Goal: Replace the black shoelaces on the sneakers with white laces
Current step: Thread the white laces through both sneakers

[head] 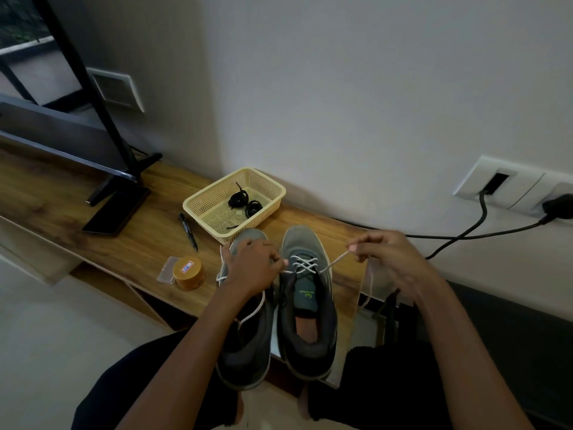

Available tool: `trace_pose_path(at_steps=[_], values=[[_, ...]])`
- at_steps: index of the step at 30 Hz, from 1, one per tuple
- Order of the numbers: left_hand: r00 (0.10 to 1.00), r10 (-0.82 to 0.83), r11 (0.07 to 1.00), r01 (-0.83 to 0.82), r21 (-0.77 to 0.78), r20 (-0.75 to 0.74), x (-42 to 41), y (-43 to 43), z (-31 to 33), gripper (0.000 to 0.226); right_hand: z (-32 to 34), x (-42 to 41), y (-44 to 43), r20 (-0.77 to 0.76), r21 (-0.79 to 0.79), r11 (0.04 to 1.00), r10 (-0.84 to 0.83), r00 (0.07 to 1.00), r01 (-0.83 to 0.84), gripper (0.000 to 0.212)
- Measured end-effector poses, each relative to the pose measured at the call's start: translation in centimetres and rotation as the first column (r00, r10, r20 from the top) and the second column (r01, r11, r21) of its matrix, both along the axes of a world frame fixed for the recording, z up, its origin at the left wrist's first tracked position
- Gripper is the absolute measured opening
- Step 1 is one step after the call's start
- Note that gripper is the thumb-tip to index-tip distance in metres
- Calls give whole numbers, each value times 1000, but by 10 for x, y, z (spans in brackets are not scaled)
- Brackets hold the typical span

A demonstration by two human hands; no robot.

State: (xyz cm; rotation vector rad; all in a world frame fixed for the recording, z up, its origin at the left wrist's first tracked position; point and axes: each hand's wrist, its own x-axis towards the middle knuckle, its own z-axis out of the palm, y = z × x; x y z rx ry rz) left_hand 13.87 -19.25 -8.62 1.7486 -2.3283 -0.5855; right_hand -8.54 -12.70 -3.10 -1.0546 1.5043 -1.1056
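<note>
Two grey sneakers stand side by side on the wooden shelf's front edge. The right sneaker (307, 305) has a white lace (305, 264) crossed through its lower eyelets. My left hand (254, 268) pinches the lace's left end beside the eyelets, over the left sneaker (245, 352). My right hand (390, 262) pinches the other end, pulled taut up and to the right. A loose white lace strand (252, 315) trails over the left sneaker. Two coiled black laces (245, 201) lie in the cream basket (201, 201).
On the wooden shelf (130, 240) lie a black marker (188, 231), a round yellow tin (188, 273) on a small plastic bag, a dark phone (116, 212) and a TV stand foot (124, 178). Black cables (465, 234) run from wall sockets at the right.
</note>
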Motion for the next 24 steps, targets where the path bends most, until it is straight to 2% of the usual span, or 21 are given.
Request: trace_pose_path(at_steps=[3, 5, 7, 10, 12, 14, 15, 18, 21, 24], values=[[970, 16, 997, -34, -70, -244, -1, -5, 1, 30, 17, -4, 6, 253, -103, 994, 59, 966, -34, 10], [931, 15, 992, -59, -109, -366, -8, -4, 11, 24, 25, -1, 8, 362, -181, 981, 130, 923, -67, 11], [890, 28, 995, -71, -77, -454, -15, -1, 23, 15, 32, 6, 8, 431, -259, 962, 199, 880, -90, 14], [681, 37, 998, 17, 67, -731, -20, 5, 46, 5, 39, 18, 4, 501, -317, 946, 223, 836, -63, 23], [545, 14, 988, 120, 95, -838, -22, 12, 61, 15, 41, 27, 2, 521, -335, 941, 222, 824, -42, 25], [462, -61, 984, 177, 25, -885, -24, 17, 74, 19, 43, 36, 0, 524, -343, 939, 215, 824, -27, 25], [457, -118, 983, 180, -38, -882, -25, 18, 79, 24, 43, 39, -1, 517, -337, 941, 199, 833, -15, 26], [541, -281, 959, 136, -247, -793, -25, 19, 85, 41, 42, 45, -4, 444, -304, 951, 91, 891, 54, 30], [514, -311, 944, 71, -322, -800, -25, 19, 89, 29, 40, 48, -6, 311, -297, 951, 15, 950, 83, 33], [490, -302, 949, 70, -308, -818, -24, 20, 92, 9, 38, 50, -8, 281, -277, 956, -13, 960, 94, 33]])
